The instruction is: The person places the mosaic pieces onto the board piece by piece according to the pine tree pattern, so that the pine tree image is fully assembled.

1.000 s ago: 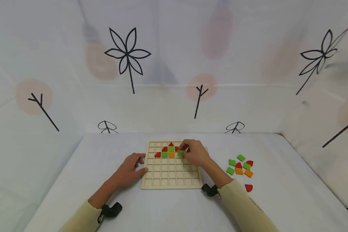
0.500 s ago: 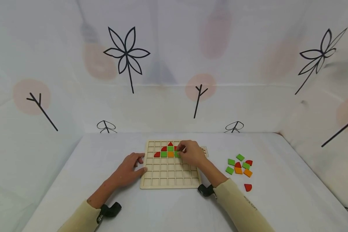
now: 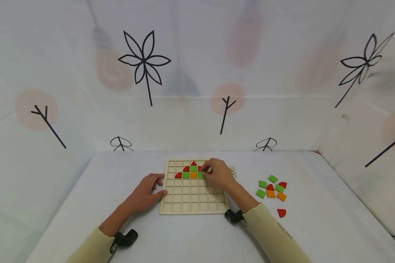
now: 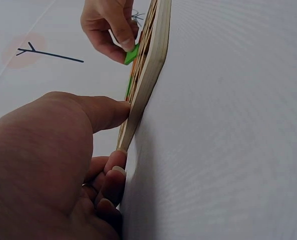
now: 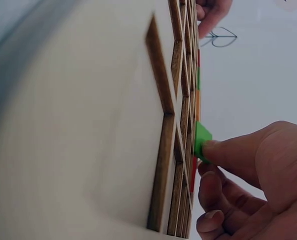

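Observation:
A pale wooden grid board [image 3: 184, 205] lies on the white table. My right hand [image 3: 219, 174] is over its upper right part, thumb and finger pinching a green square tile [image 5: 202, 138]. The tile is tilted at the cell right of the orange square [image 3: 194, 175], its lower edge touching the grid. Set in the board are a red triangle [image 3: 193, 163], green squares [image 3: 186, 175] and red quarter-round pieces [image 3: 178, 175]; one red piece is partly behind my fingers. My left hand [image 3: 147, 193] rests against the board's left edge, thumb and fingers spread along it.
Right of the board lie loose tiles: several green squares [image 3: 262, 184], orange squares [image 3: 281, 196] and red quarter-rounds [image 3: 281, 212]. A small printed grid card [image 3: 232, 172] shows partly behind my right hand. A patterned white cloth wall [image 3: 184, 124] stands behind the table.
My right hand moves slightly left with the green tile, up to the orange square's side, then stays nearly still. My left hand keeps its place at the board's edge.

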The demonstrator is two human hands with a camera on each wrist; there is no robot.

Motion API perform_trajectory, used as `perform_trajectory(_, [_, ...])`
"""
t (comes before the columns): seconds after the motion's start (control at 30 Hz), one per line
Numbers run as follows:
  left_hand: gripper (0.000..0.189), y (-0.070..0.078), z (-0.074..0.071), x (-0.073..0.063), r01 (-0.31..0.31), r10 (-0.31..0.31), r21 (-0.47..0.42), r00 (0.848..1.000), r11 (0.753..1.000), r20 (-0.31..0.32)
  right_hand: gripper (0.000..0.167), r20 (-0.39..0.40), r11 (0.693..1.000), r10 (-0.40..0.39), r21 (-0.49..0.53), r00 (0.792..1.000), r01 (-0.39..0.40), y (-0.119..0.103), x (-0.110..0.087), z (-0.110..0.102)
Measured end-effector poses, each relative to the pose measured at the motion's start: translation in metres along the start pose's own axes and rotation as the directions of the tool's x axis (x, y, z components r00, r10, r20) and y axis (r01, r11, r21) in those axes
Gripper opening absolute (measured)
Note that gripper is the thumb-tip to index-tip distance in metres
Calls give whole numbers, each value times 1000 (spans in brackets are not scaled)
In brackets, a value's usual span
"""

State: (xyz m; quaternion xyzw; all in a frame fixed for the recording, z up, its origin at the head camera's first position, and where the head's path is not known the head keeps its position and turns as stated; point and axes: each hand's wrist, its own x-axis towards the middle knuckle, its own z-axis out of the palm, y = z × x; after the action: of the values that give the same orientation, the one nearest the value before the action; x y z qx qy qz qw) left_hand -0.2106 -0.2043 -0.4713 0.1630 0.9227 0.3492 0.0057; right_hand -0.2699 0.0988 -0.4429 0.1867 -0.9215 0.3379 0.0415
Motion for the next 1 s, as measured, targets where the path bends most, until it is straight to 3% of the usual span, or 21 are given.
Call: perform_trajectory(1.0, [59,-3,1,2,4,-4,-3,1000,1000,2,6,37,1000,-20,-22,999,21,3,0,0])
